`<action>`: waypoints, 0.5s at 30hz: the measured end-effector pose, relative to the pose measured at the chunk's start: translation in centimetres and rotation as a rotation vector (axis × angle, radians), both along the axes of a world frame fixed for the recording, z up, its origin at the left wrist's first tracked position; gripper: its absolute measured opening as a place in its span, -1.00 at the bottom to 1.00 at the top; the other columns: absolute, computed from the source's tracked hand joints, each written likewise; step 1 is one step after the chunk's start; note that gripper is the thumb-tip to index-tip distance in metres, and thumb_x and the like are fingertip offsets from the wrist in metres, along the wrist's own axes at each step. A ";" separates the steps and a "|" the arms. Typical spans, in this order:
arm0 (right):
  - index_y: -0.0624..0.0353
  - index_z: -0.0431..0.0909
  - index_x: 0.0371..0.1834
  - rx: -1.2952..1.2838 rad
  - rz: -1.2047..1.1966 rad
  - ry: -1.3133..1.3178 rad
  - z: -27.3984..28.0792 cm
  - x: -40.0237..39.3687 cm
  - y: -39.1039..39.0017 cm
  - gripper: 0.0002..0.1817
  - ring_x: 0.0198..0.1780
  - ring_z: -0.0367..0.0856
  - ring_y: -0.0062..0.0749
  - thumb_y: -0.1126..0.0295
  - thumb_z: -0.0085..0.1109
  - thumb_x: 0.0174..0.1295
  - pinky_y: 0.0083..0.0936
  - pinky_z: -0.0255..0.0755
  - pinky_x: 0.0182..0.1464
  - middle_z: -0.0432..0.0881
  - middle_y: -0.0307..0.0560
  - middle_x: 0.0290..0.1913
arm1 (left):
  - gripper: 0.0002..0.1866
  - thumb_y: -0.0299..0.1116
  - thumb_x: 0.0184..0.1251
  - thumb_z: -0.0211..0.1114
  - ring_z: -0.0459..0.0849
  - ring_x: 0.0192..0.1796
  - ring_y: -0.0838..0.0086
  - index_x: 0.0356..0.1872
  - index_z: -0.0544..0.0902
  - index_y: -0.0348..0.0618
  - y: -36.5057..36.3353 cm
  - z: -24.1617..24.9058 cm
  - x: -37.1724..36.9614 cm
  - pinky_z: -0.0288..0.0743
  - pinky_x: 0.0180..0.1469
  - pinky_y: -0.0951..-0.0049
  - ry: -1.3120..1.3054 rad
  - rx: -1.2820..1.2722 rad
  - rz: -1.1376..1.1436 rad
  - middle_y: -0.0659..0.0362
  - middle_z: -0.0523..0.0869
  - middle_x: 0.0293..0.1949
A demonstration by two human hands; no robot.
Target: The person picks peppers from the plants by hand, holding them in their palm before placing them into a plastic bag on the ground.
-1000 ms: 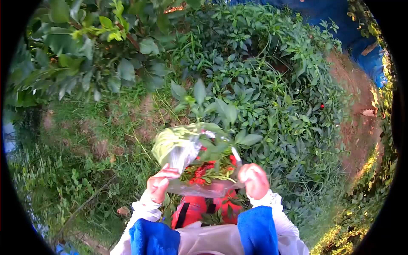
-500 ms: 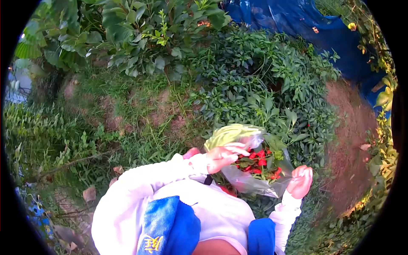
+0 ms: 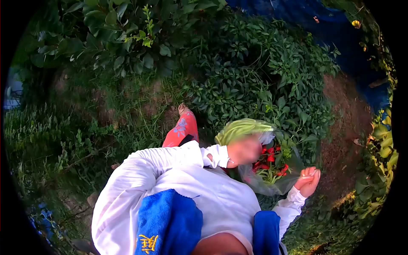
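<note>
A clear plastic bag (image 3: pixel 276 187) hangs wide-mouthed in front of my body. Red peppers (image 3: pixel 270 157) and green leafy stems are visible inside it. A bundle of long green beans (image 3: pixel 244 129) curves along the bag's far left side, partly behind the plastic. My right hand (image 3: pixel 308 180) is closed, pinching the bag's right rim. At the left side of the mouth is my left hand (image 3: pixel 245 149), close to the beans and peppers. It is blurred, so its fingers and anything in them cannot be made out.
Dense leafy green plants (image 3: pixel 263 72) grow ahead, with a larger-leaved bush (image 3: pixel 140 38) at upper left. Blue sheeting (image 3: pixel 361 55) borders the upper right, beside bare soil (image 3: pixel 344 127). A blue towel (image 3: pixel 170 221) hangs over my white top. A red patterned leg covering (image 3: pixel 182 129) shows at left.
Both hands and the bag have shifted slightly right in view. My left hand's outstretched fingers were visible before and are now blurred. More of the red leg covering shows.
</note>
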State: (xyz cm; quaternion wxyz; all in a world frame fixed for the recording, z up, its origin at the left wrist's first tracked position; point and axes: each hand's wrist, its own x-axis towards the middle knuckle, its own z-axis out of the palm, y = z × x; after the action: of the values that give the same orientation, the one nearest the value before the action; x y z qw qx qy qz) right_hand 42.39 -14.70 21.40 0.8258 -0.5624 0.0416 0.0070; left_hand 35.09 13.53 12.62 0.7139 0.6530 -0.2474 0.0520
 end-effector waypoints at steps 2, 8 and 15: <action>0.12 0.18 -0.52 0.035 0.003 0.003 -0.3 1.8 2.3 -0.81 -0.50 0.13 -0.56 0.36 -0.22 0.27 -0.59 0.08 -0.44 0.22 -0.22 -0.52 | -0.65 -0.36 0.33 -0.05 0.42 -0.02 0.16 -0.62 0.50 -0.31 3.0 0.4 1.1 0.26 0.06 0.24 0.127 -0.036 -0.013 0.08 0.54 -0.40; 0.13 0.20 -0.52 0.094 -0.136 0.022 1.7 7.0 12.1 -0.77 -0.49 0.15 -0.55 0.32 -0.19 0.28 -0.59 0.09 -0.44 0.23 -0.23 -0.51 | -0.69 -0.38 0.30 -0.05 0.43 -0.03 0.19 -0.59 0.52 -0.29 13.9 2.6 7.3 0.22 0.08 0.23 0.137 0.056 -0.046 0.11 0.54 -0.40; 0.14 0.18 -0.50 0.184 -0.160 -0.056 5.3 9.8 18.5 -0.77 -0.47 0.14 -0.55 0.34 -0.26 0.32 -0.58 0.09 -0.41 0.23 -0.21 -0.49 | -0.68 -0.33 0.31 -0.07 0.46 -0.05 0.23 -0.56 0.54 -0.22 21.2 8.4 15.7 0.11 0.15 0.19 0.077 0.132 -0.051 0.16 0.54 -0.43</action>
State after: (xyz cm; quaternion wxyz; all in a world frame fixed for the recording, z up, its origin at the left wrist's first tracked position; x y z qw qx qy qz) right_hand 52.23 3.78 26.75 0.8727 -0.4790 0.0624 -0.0711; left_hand 50.83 34.76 21.00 0.6793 0.6937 -0.2393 -0.0076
